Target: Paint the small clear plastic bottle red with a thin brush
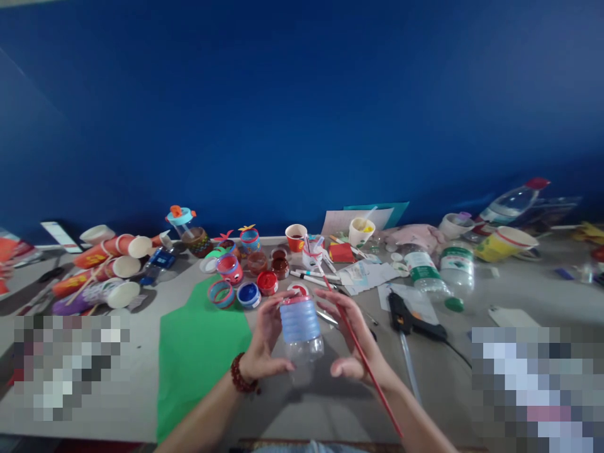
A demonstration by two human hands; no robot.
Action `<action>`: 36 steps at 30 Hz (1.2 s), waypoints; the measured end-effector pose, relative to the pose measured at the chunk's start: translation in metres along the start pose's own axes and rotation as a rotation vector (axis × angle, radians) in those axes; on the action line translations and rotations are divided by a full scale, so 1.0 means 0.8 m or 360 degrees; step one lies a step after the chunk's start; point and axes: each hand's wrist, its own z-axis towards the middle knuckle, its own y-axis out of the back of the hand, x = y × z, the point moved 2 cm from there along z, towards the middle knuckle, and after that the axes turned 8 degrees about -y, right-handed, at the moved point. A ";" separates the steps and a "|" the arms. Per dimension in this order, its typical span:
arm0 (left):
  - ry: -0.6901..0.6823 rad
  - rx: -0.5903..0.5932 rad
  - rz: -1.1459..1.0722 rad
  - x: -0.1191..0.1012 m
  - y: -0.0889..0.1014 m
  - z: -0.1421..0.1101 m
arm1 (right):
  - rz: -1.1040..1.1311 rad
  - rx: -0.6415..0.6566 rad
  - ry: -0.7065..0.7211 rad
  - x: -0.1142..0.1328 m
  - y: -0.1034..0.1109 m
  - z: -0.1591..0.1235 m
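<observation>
My left hand (265,345) is curled around the side of a cut-off clear plastic bottle (302,324), with the thumb in front. The bottle has a band of blue paint and a red rim. Beside it, my right hand (353,340) has its thumb spread and holds a long red-handled paintbrush (359,349) between its fingers, the handle lying back along the forearm. Just beyond the hands are open paint jars, one blue (248,294) and one red (267,283). A sheet of green paper (201,352) lies left of my left hand.
At right, a black glue gun (401,314) lies with its cord, near green-labelled bottles (419,267). Paper cups joined into rolls (97,277) lie at left. Painted small pots (229,269), pens and paper scraps (365,275) line the back, before a blue wall (302,113).
</observation>
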 end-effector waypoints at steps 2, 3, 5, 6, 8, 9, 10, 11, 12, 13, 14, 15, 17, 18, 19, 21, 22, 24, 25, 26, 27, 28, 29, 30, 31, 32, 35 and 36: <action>0.0029 -0.0004 -0.0062 0.003 0.000 -0.004 | -0.0132 0.0093 -0.0007 -0.001 -0.003 0.000; 0.0037 -0.0008 -0.0080 0.004 0.000 -0.006 | -0.0183 0.0123 -0.0010 -0.001 -0.004 0.000; 0.0042 -0.0010 -0.0076 0.008 0.000 -0.011 | -0.0235 0.0134 0.0010 -0.001 -0.006 0.000; 0.0042 -0.0006 -0.0059 0.010 0.000 -0.012 | -0.0242 0.0116 0.0024 -0.001 -0.006 -0.001; 0.0044 0.0028 -0.0016 0.013 0.001 -0.014 | -0.0266 0.0059 0.0048 -0.001 -0.003 -0.002; 0.0051 0.0065 0.0006 0.015 0.002 -0.015 | -0.0310 0.0031 0.0060 -0.001 0.000 -0.002; 0.0063 0.0101 0.0030 0.016 0.003 -0.014 | -0.0390 0.0017 0.0066 0.000 0.004 -0.003; 0.0076 0.0134 0.0058 0.017 0.004 -0.014 | -0.0499 0.0016 0.0076 0.001 0.007 -0.003; 0.0077 0.0153 0.0091 0.018 0.006 -0.013 | -0.0630 0.0021 0.0090 0.003 0.011 -0.003; 0.0061 0.0163 0.0134 0.018 0.008 -0.012 | -0.0766 0.0031 0.0107 0.005 0.015 -0.003; 0.0041 0.0163 0.0192 0.018 0.011 -0.011 | -0.0892 0.0044 0.0125 0.007 0.018 -0.003; 0.0015 0.0157 0.0265 0.017 0.013 -0.010 | -0.0996 0.0060 0.0148 0.010 0.021 -0.002; -0.0020 0.0185 0.0432 0.015 0.017 -0.007 | -0.1137 0.0086 0.0200 0.014 0.023 -0.001; -0.0028 0.0213 0.0513 0.013 0.018 -0.005 | -0.1183 0.0099 0.0221 0.015 0.023 0.000; -0.0037 0.0248 0.0586 0.011 0.018 -0.004 | -0.1220 0.0114 0.0242 0.015 0.023 0.000; -0.0069 0.0323 0.0711 0.006 0.018 -0.001 | -0.1286 0.0133 0.0273 0.015 0.021 0.001; -0.0083 0.0360 0.0766 0.005 0.018 -0.001 | -0.1315 0.0143 0.0288 0.014 0.021 0.001; -0.0108 0.0414 0.0864 0.002 0.016 0.000 | -0.1364 0.0154 0.0324 0.011 0.020 0.001; -0.0117 0.0429 0.0902 0.001 0.016 0.001 | -0.1382 0.0157 0.0339 0.010 0.019 0.001; -0.0123 0.0436 0.0932 0.000 0.015 0.001 | -0.1392 0.0163 0.0345 0.010 0.020 0.000; -0.0128 0.0436 0.0951 0.000 0.015 0.001 | -0.1394 0.0173 0.0346 0.010 0.020 0.000; -0.0130 0.0434 0.0961 -0.001 0.015 0.002 | -0.1387 0.0181 0.0341 0.010 0.020 0.000; -0.0129 0.0433 0.0963 -0.002 0.014 0.002 | -0.1372 0.0185 0.0329 0.011 0.021 0.000; -0.0124 0.0432 0.0960 -0.003 0.014 0.003 | -0.1348 0.0187 0.0317 0.012 0.022 0.000; -0.0122 0.0431 0.0956 -0.004 0.014 0.003 | -0.1316 0.0182 0.0309 0.014 0.024 0.000; -0.0123 0.0427 0.0954 -0.005 0.014 0.004 | -0.1273 0.0164 0.0305 0.016 0.025 0.000; -0.0155 0.0392 0.0963 -0.007 0.014 0.006 | -0.1059 0.0008 0.0316 0.026 0.031 -0.003; -0.0172 0.0381 0.0969 -0.007 0.014 0.007 | -0.0974 -0.0088 0.0296 0.029 0.034 -0.005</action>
